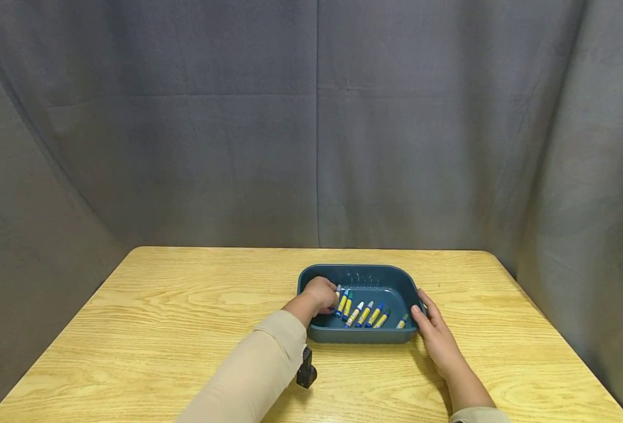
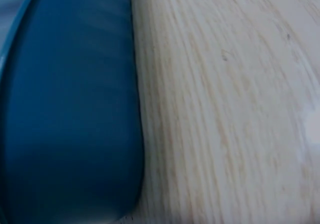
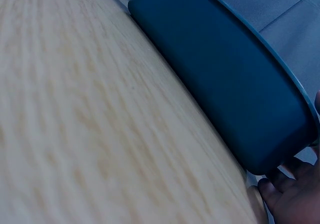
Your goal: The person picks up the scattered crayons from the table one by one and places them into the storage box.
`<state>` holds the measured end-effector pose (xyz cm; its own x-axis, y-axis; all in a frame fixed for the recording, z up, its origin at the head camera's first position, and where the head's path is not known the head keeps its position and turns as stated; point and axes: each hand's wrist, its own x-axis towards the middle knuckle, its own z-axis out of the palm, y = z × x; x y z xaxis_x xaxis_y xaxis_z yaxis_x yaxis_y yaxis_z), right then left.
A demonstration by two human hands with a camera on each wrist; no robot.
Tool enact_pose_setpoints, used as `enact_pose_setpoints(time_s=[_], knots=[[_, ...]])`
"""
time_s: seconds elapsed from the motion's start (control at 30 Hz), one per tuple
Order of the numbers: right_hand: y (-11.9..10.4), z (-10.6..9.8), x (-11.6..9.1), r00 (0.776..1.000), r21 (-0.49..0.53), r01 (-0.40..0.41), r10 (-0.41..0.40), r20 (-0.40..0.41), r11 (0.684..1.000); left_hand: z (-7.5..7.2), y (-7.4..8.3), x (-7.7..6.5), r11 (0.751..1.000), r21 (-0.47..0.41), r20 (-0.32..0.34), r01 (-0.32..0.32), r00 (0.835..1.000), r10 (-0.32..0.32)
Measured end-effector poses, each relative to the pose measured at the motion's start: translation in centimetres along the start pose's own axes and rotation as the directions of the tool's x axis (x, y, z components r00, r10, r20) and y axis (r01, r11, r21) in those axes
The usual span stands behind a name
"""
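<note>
A dark teal plastic tray (image 1: 364, 335) with raised walls stands on the wooden table. On its floor several crayons (image 1: 371, 315) in yellow wrappers lie slanted in a loose row, with one crayon (image 1: 402, 321) apart at the right. My left hand (image 1: 320, 294) reaches over the tray's left side, its curled fingers at the leftmost crayon (image 1: 338, 294), which they partly cover and seem to pinch. My right hand (image 1: 438, 338) grips the tray's right end, thumb at the rim and fingers round the outside. In the right wrist view, fingers (image 3: 282, 181) touch the tray's corner.
The wooden table (image 1: 174, 329) extends on both sides of the tray. Grey curtains (image 1: 211, 147) hang behind it and at both sides. A black wrist camera (image 1: 306, 369) sticks out from the left sleeve. The left wrist view shows just the tray's outer wall (image 2: 75, 99) and tabletop.
</note>
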<state>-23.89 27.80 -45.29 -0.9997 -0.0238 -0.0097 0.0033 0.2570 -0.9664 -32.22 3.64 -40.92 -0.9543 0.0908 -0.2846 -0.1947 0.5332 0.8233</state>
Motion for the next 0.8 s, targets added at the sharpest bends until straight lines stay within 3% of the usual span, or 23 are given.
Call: enact_pose_setpoints(time_s=[0.8], knots=[[0.29, 0.0, 0.01, 1.0, 0.01, 0.011, -0.01, -0.01, 1.0, 0.16, 0.44, 0.11, 0.973, 0.23, 0.006, -0.015, 1.0, 0.015]])
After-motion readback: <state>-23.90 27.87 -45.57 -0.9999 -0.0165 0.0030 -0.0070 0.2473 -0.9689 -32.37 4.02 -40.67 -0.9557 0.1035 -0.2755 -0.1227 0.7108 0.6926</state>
